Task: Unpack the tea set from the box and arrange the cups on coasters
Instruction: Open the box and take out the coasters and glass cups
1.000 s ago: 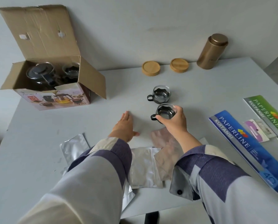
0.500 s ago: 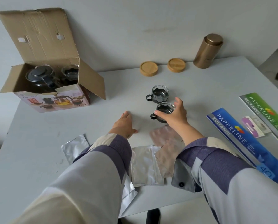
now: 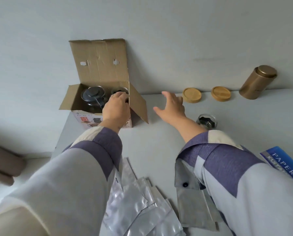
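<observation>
The open cardboard box (image 3: 98, 65) stands at the table's back left. Inside it are a glass teapot with a dark lid (image 3: 93, 95) and a glass cup (image 3: 120, 90) in the right corner. My left hand (image 3: 116, 107) reaches into the box, its fingers curled on that cup. My right hand (image 3: 171, 106) hovers open above the table, just right of the box flap. Another glass cup with a dark holder (image 3: 207, 120) stands on the table beside my right forearm. Two round wooden coasters (image 3: 191, 95) (image 3: 221, 93) lie bare by the wall.
A gold tin canister (image 3: 258, 82) stands at the back right. Silver foil pouches (image 3: 142, 210) and a grey pouch (image 3: 195, 206) lie near the front edge. A blue Paperline pack (image 3: 285, 164) lies at the right. The table's left edge (image 3: 60, 138) runs below the box.
My left hand went from the table into the box. My right hand let go of the near cup and rose open towards the box. The view swung left.
</observation>
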`<act>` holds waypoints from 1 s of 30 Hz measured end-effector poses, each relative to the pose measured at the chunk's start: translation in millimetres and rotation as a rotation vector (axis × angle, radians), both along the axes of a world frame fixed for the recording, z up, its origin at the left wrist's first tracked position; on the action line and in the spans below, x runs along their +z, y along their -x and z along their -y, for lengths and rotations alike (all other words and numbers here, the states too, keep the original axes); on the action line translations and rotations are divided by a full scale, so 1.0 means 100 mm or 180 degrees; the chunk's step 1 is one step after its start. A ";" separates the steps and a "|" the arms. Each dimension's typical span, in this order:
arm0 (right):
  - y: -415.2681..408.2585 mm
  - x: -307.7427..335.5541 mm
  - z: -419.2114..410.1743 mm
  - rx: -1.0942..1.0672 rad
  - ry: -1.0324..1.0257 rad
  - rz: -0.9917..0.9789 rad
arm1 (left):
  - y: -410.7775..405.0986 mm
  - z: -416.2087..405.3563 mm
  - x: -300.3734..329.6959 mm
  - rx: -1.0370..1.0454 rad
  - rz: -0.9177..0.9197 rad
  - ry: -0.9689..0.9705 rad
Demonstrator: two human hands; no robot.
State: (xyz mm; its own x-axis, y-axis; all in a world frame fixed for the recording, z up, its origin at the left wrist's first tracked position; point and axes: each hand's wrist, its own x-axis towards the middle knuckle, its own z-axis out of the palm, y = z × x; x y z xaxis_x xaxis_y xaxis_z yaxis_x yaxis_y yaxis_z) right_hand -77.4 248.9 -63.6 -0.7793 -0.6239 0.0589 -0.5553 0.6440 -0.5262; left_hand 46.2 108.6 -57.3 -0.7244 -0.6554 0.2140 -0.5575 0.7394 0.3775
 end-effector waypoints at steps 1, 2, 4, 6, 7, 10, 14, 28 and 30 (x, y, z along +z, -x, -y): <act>-0.04 0.02 0.17 0.0090 0.0011 -0.0033 | -0.06 0.15 0.01 0.0097 -0.0003 0.0013; -0.08 0.03 0.34 0.0190 0.0022 -0.0065 | -0.11 0.29 0.01 0.0186 0.0025 0.0013; -0.14 0.04 0.64 0.0431 0.0050 -0.0058 | -0.20 0.56 -0.01 0.0325 0.0152 -0.0049; -0.17 0.04 0.90 0.0664 0.0136 0.0143 | -0.25 0.77 -0.05 0.0392 0.0352 -0.0167; -0.18 0.04 1.02 0.0747 0.0150 0.0200 | -0.26 0.86 -0.08 0.0384 0.0469 -0.0215; -0.18 -0.02 1.34 0.0791 -0.0145 -0.0194 | -0.25 1.02 -0.17 0.0277 0.0751 -0.0293; -0.14 -0.08 1.68 0.0771 -0.0948 -0.0912 | -0.26 1.11 -0.30 0.0272 0.0759 -0.0083; -0.17 -0.28 1.98 0.0072 -0.0848 -0.1017 | -0.28 1.10 -0.35 0.0199 0.0890 0.0044; -0.18 -0.26 1.97 0.0031 -0.0744 -0.0956 | -0.28 1.10 -0.34 0.0197 0.0910 0.0042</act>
State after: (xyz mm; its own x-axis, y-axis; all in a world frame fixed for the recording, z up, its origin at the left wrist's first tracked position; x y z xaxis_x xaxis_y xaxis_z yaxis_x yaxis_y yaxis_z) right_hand -59.7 52.3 -89.2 -0.7430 -0.6547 0.1389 -0.6691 0.7214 -0.1786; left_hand 74.4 -1.5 -91.4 -0.7151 -0.6988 0.0157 -0.6842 0.7043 0.1893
